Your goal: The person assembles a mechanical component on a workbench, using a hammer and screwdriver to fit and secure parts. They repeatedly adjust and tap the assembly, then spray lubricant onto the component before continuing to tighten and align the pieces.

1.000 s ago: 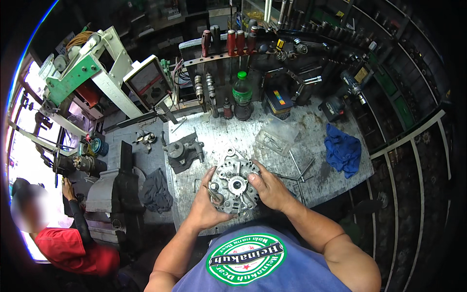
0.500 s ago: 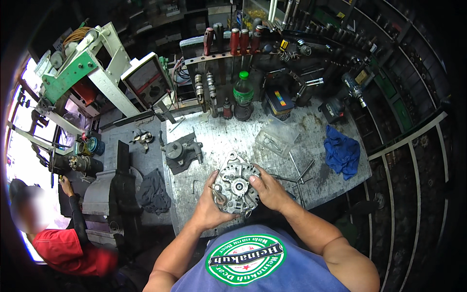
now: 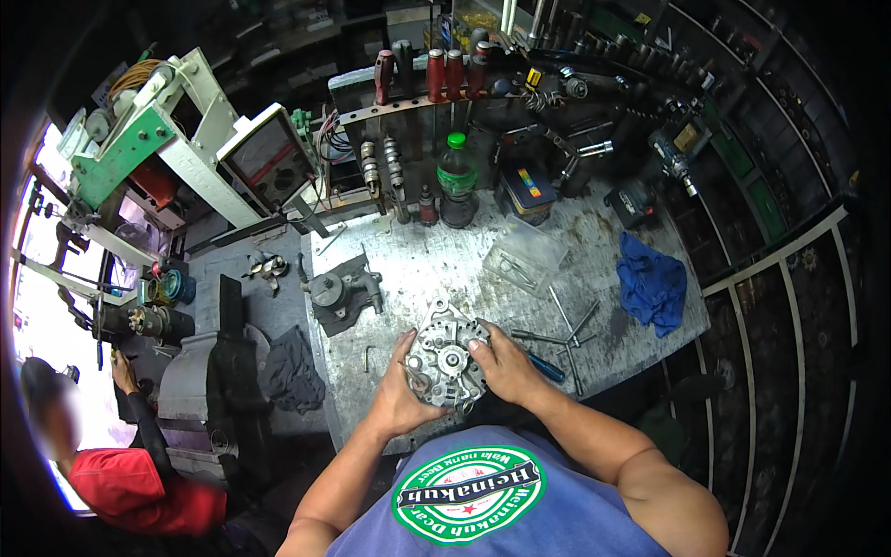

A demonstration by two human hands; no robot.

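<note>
Between my two hands is a round silver alternator (image 3: 452, 345), its vented end with the central bearing facing up and its mounting ear pointing away from me. My left hand (image 3: 401, 390) is closed round the left and near-left side, its thumb along the left edge. Against the right side presses my right hand (image 3: 506, 367), the thumb on the upper face; the fingers behind the housing are partly hidden. Just right of that hand lie a blue-handled screwdriver (image 3: 546, 368) and a T-handle wrench (image 3: 569, 336). A small bent hex key (image 3: 367, 358) lies to the left.
On the metal workbench (image 3: 613, 357) rest a dark pump-like part (image 3: 336, 292), a clear plastic tray (image 3: 524, 258), a blue rag (image 3: 652, 283) and a green-capped bottle (image 3: 456, 181). A screwdriver rack (image 3: 408, 104) stands behind. At left, a person in a red shirt (image 3: 139, 487) works near machinery.
The alternator has shifted slightly left in my hands, which keep their hold. More of the blue screwdriver handle shows beside my right hand.
</note>
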